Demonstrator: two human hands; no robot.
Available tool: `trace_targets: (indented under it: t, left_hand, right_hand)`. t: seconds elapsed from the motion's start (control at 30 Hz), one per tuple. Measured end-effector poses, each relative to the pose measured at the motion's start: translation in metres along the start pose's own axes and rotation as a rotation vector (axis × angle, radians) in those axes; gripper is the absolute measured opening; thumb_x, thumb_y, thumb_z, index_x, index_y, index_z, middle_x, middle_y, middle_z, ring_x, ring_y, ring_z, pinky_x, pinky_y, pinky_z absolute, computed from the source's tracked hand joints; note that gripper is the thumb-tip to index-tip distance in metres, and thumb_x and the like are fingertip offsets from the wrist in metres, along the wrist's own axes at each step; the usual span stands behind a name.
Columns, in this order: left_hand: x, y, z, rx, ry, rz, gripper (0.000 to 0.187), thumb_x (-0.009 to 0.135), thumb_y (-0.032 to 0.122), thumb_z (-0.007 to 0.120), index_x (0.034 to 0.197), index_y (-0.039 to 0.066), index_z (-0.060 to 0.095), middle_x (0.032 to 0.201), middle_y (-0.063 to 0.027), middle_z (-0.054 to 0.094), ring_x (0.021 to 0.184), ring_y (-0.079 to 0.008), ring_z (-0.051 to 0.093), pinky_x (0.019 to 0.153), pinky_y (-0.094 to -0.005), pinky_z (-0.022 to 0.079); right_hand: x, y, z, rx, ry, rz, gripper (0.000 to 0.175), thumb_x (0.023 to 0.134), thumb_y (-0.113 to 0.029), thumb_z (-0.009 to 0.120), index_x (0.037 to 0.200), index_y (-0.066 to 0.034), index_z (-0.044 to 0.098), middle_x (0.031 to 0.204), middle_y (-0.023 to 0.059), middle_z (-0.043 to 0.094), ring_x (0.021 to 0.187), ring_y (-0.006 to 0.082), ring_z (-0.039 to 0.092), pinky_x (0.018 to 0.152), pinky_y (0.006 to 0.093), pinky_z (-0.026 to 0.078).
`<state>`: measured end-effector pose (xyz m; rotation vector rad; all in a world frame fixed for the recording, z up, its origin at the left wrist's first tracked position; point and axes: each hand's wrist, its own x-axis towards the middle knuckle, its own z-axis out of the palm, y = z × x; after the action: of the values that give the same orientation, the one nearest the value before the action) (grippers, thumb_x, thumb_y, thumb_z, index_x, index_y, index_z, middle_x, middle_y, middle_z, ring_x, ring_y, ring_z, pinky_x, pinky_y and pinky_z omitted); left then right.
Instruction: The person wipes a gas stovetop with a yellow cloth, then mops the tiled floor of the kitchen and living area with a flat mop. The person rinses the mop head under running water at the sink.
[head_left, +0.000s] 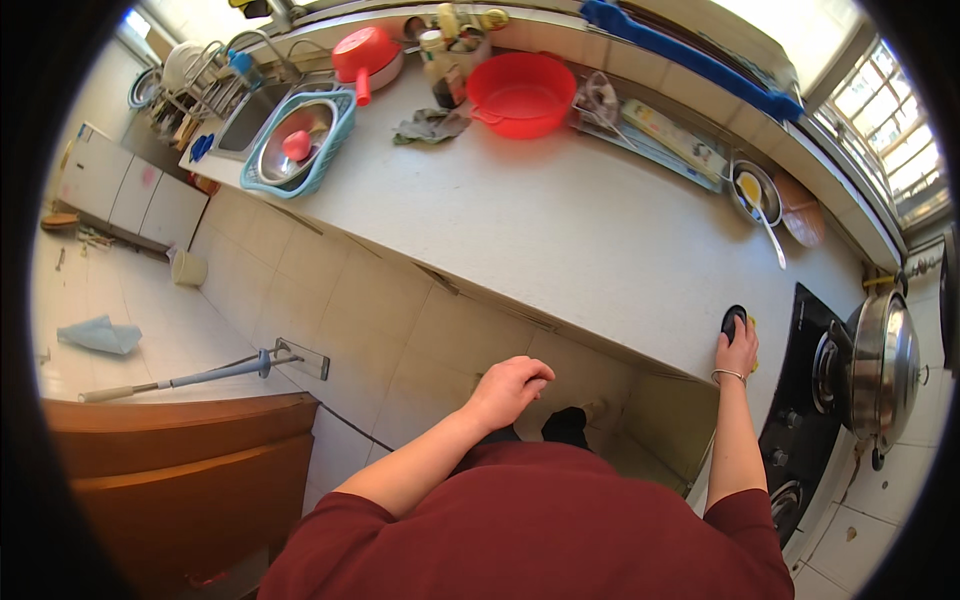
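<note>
My right hand (738, 351) rests on the white countertop (585, 240) near its right end, its fingers over a small black oval object (733, 322); a bit of something yellow shows beside the hand. What the black object is I cannot tell. Near the waist, in front of the dark red shirt, my left hand (512, 388) hangs off the counter with its fingers loosely curled and nothing visible in them. Just right of my right hand lies the black gas hob (799, 360), with a lidded steel pot (885, 367) on it.
Along the back stand a red basin (523, 94), a grey-green cloth (431, 127), a tray and a metal bowl (756, 191) with a spoon. A blue basket (341, 139) holds a steel bowl beside the sink (251, 116). A mop (225, 369) lies on the floor, near a wooden cabinet (187, 465).
</note>
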<state>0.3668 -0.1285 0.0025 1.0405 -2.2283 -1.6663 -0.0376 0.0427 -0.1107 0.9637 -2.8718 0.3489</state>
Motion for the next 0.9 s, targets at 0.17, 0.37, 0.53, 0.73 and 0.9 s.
trace_targets:
  t: [0.17,0.37,0.53,0.73,0.9]
  left_hand:
    - [-0.055,-0.067,-0.107,-0.07,0.268,-0.047,0.014,0.087,0.004,0.057,0.098,0.001,0.065,0.09,-0.0083,0.061,0.072,-0.0143,0.065,0.064,-0.0267,0.052]
    - [-0.128,-0.116,-0.195,-0.222,0.583,-0.198,0.012,0.087,0.003,0.058,0.096,0.001,0.066,0.088,-0.0083,0.061,0.069,-0.0142,0.065,0.061,-0.0255,0.052]
    - [-0.187,-0.145,-0.216,-0.346,0.838,-0.329,0.013,0.087,0.002,0.058,0.097,-0.001,0.065,0.088,-0.0073,0.061,0.07,-0.0129,0.064,0.058,-0.0236,0.051]
    - [-0.225,-0.168,-0.206,-0.504,0.919,-0.485,0.014,0.087,0.001,0.058,0.099,-0.003,0.064,0.088,-0.0072,0.062,0.071,-0.0137,0.063,0.058,-0.0246,0.051]
    - [-0.159,-0.176,-0.224,-0.889,0.76,-0.453,0.016,0.089,0.005,0.057,0.103,-0.001,0.062,0.089,-0.0078,0.062,0.075,-0.0153,0.062,0.063,-0.0271,0.051]
  right_hand:
    - [-0.002,-0.112,0.025,-0.06,-0.032,0.066,0.051,0.08,-0.02,0.065,0.128,-0.0098,0.053,0.139,0.0179,0.044,0.126,0.0367,0.042,0.104,0.0453,0.037]
    - [0.022,-0.315,0.074,-0.04,-0.111,-0.172,0.052,0.082,-0.026,0.063,0.129,-0.0084,0.051,0.143,0.0179,0.039,0.13,0.0358,0.039,0.105,0.044,0.037]
    - [0.04,-0.481,0.094,0.082,-0.162,-0.327,0.05,0.081,-0.029,0.062,0.126,-0.0077,0.052,0.138,0.017,0.044,0.127,0.0349,0.041,0.103,0.0444,0.039]
    - [0.017,-0.622,0.119,0.222,-0.126,-0.552,0.047,0.081,-0.028,0.062,0.124,-0.0098,0.055,0.138,0.0121,0.046,0.127,0.0323,0.042,0.102,0.0433,0.039]
    - [0.002,-0.623,0.123,0.346,-0.123,-0.79,0.04,0.076,-0.01,0.066,0.115,-0.0119,0.061,0.131,0.0107,0.053,0.122,0.0306,0.047,0.099,0.042,0.041]
